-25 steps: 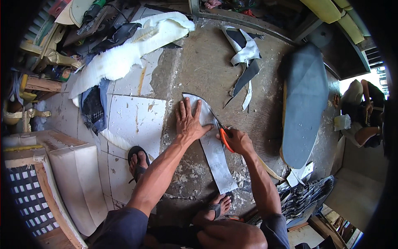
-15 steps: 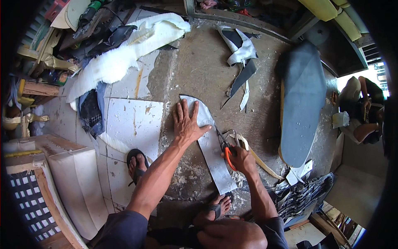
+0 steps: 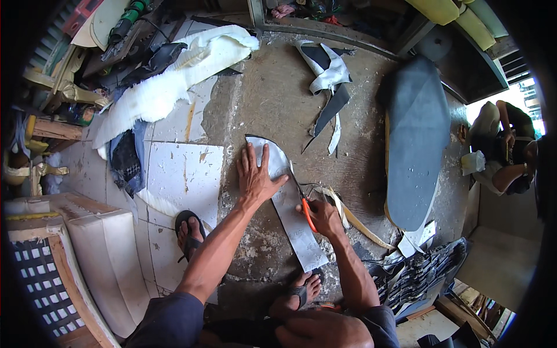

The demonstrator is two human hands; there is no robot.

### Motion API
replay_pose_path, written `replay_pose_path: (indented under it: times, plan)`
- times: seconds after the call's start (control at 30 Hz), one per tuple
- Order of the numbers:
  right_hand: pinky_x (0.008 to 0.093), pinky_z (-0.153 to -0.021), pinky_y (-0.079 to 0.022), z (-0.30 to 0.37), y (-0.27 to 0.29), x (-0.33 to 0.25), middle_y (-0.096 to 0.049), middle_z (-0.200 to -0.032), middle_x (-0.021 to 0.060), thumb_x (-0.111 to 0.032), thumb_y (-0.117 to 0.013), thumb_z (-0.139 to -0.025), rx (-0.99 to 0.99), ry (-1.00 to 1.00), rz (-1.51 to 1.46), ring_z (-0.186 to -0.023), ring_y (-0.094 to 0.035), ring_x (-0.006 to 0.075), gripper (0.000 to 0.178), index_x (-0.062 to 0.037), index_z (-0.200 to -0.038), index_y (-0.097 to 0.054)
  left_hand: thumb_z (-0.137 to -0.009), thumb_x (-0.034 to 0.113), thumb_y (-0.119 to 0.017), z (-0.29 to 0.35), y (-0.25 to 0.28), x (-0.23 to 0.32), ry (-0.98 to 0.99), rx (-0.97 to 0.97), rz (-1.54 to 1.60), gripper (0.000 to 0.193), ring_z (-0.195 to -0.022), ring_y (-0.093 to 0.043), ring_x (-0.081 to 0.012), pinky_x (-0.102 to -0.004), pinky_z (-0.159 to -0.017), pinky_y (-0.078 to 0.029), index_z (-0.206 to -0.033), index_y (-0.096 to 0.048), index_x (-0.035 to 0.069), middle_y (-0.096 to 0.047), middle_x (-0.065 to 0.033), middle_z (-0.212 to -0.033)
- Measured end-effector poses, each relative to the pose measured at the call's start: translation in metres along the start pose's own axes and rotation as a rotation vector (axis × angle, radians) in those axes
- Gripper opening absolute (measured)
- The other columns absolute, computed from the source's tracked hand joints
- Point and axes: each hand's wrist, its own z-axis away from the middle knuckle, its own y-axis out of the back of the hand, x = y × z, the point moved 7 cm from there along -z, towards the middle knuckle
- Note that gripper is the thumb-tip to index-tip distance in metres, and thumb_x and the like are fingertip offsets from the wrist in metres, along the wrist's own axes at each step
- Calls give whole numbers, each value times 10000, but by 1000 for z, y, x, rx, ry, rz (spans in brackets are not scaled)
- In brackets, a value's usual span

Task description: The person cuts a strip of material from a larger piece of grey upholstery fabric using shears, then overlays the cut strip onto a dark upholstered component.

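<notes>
A long strip of silvery-grey sheet material, with a rounded far end and a dark edge, lies on the worn floor in front of me. My left hand presses flat on its far part, fingers spread. At the strip's right edge, my right hand grips a pair of scissors by their orange handles. The dark blades point away from me along that edge; their tips are hard to make out. A thin, pale curled offcut lies just beyond my right hand.
A long dark-grey padded panel lies to the right. Scraps are on the floor ahead, white wadding at the far left. An upholstered frame stands near left. Another person sits at the far right.
My right hand and the scissors have shifted slightly left against the strip's edge, and the blades look closer together. My left hand stays flat on the strip. The whole view has shifted a little.
</notes>
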Motion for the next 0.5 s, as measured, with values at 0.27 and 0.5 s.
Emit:
replay_pose_path:
  times: [0.27,0.5]
  plan:
    - [356,-796,-517,27,3,11,-734,-890,148,-494,-684,-951,55,93,-281,-843,-677,192,486,-31,-1078,-758,-909,273,-756,59,-19,-35,468,243,863,635,-1079,-579,-331,-445,-952,-494,-1402,-460,3,-544,-226,-1241]
    - [361,-577,-501,64,72,47,-703,-747,86,-401,-659,-992,629,-119,-147,-629,-656,200,366,-88,-1181,-681,-896,177,-727,67,-4,-12,204,226,485,459,-1076,-581,-383,-473,-970,-475,-1285,-552,7,-588,-227,-1164]
